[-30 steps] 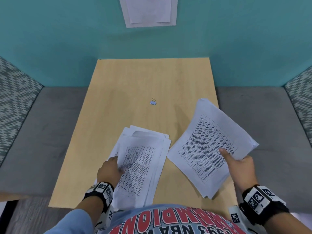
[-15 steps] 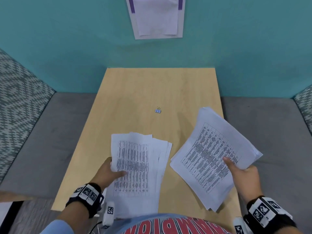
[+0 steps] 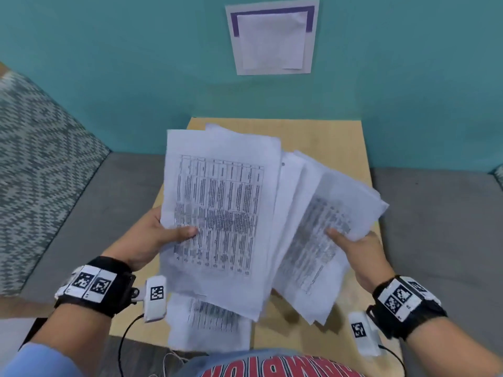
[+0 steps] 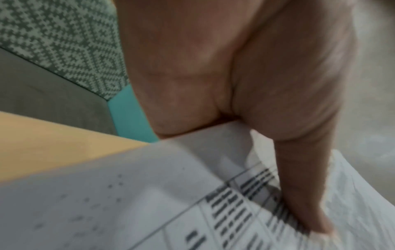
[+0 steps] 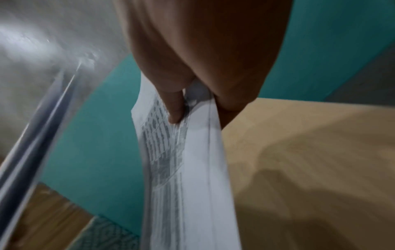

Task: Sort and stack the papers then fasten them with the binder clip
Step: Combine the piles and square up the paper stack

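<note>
My left hand [image 3: 160,235] grips a sheaf of printed papers [image 3: 220,213] by its left edge, lifted above the wooden table [image 3: 340,142], thumb on top [image 4: 299,186]. My right hand [image 3: 353,246] pinches a second sheaf of papers [image 3: 321,227] at its right edge, tilted and tucked partly under the left sheaf; the right wrist view shows that sheaf [image 5: 188,169] edge-on. One more printed sheet [image 3: 212,325] lies on the table near my body. The raised papers hide the binder clip.
A teal wall [image 3: 136,77] with a pinned notice [image 3: 272,39] stands behind the table. Grey bench seats [image 3: 95,200] flank it on both sides, and a patterned cushion [image 3: 35,159] sits at the left. The table's far right part [image 3: 343,159] is bare.
My left hand has lifted its sheaf off the table and both sheaves have come together, overlapping. One sheet stayed on the table. The binder clip has gone out of sight behind the papers.
</note>
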